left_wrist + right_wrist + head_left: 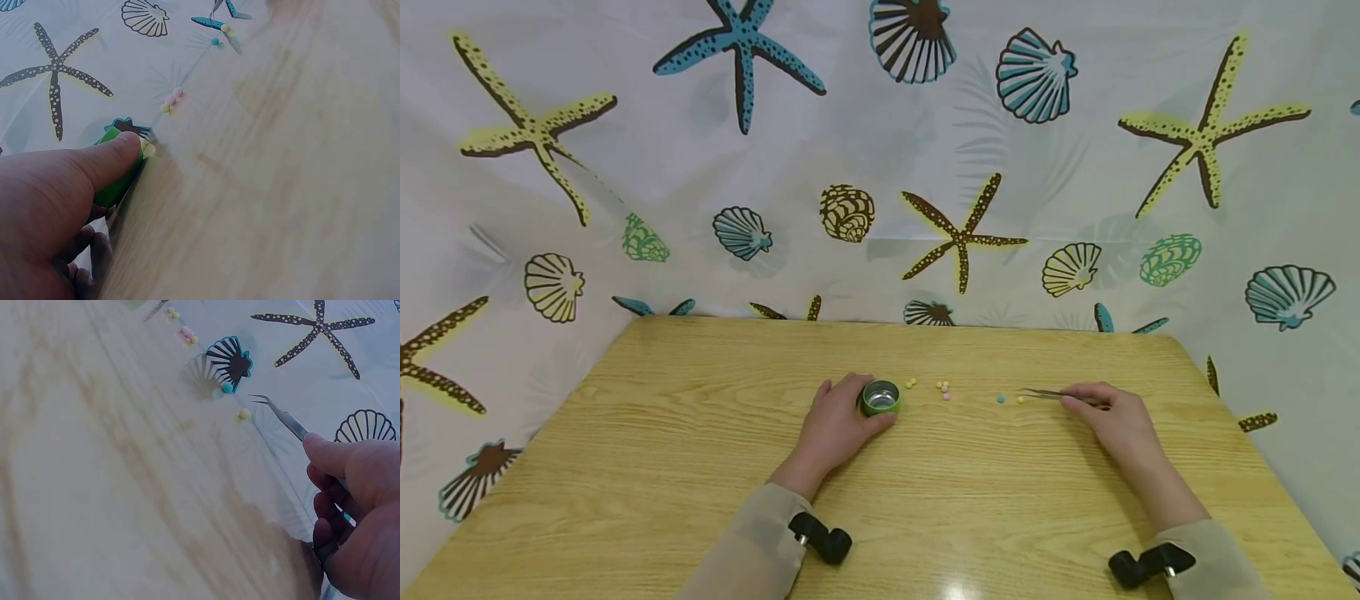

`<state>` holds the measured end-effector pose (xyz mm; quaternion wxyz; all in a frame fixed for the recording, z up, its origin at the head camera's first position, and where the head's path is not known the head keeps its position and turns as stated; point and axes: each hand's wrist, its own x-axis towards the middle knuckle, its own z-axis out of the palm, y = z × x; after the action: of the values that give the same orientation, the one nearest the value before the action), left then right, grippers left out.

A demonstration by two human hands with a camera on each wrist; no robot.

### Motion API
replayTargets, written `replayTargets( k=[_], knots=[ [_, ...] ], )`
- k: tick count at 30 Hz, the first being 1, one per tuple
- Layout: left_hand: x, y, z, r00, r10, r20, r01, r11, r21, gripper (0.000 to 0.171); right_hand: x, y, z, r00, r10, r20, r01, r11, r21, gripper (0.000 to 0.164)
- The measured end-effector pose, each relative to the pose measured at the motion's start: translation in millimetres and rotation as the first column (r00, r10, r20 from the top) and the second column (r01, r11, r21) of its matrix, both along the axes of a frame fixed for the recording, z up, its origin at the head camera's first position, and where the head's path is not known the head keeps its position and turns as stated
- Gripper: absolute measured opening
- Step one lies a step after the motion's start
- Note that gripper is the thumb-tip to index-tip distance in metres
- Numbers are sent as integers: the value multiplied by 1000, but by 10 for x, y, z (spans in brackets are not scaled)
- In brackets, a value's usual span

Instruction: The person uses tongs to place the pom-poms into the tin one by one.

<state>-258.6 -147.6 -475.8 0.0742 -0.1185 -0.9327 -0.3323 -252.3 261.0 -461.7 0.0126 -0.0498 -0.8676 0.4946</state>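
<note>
My left hand (838,425) grips a small round green tin (881,398), silvery inside, with thumb and fingers around its wall; the thumb lies along the green side (119,184) in the left wrist view. In my right hand (1112,417) is a pair of metal tweezers (287,422) with bent tips, pinched between thumb and fingers. The two tips stand slightly apart with nothing between them. Close by the tips are a blue bead (227,387) and a yellow bead (244,414) on the table. Pink beads (946,393) and pale yellow beads (912,383) lie between the hands.
The wooden table (955,492) carries all of this. Behind it and at both sides hangs a white cloth (850,150) printed with starfish and shells. A black camera mount (820,537) sits on each sleeve.
</note>
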Motion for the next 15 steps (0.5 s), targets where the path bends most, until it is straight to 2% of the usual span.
replayTargets(
  k=[7, 15],
  knots=[
    [14, -3, 7, 1000, -2, 2, 2, 1000, 0, 61, 2, 32, -8, 1000, -11, 11, 11, 1000, -5, 44],
    [0, -7, -4, 1000, 2, 14, -2, 1000, -9, 64, 9, 38, -11, 1000, -11, 22, 10, 999, 33, 44]
  ],
)
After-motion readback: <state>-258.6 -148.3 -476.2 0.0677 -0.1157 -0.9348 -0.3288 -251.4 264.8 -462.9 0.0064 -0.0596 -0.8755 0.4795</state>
